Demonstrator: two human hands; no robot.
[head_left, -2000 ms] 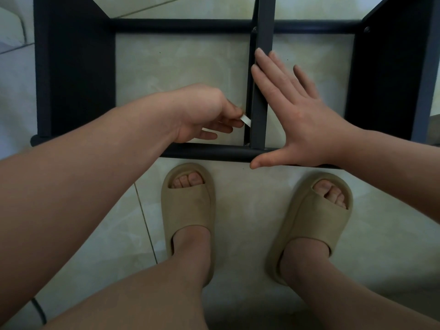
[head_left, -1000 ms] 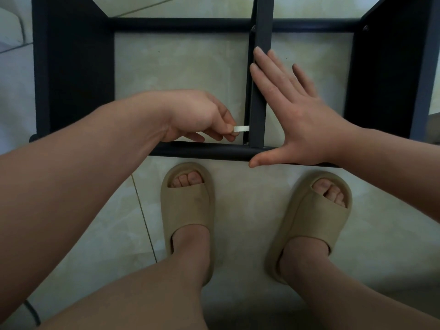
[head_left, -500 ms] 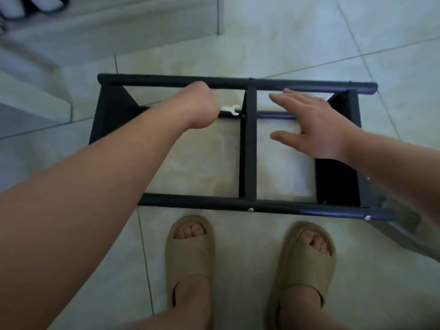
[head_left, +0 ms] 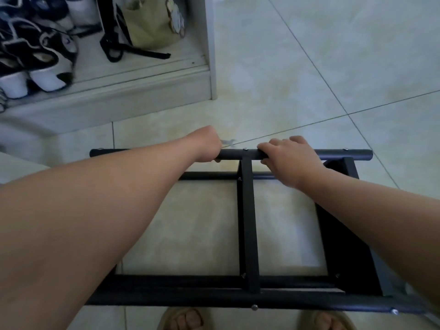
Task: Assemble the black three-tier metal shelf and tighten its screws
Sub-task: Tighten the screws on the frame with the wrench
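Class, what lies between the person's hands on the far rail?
Head view: between left hand and right hand runs the far rail with a screw head over the centre bar, plus the wrench.

head: single view | worn high, faces forward-down | near shelf frame, floor

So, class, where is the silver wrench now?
Head view, centre: the wrench pokes from the left hand, just beyond the far rail, left of the right hand.
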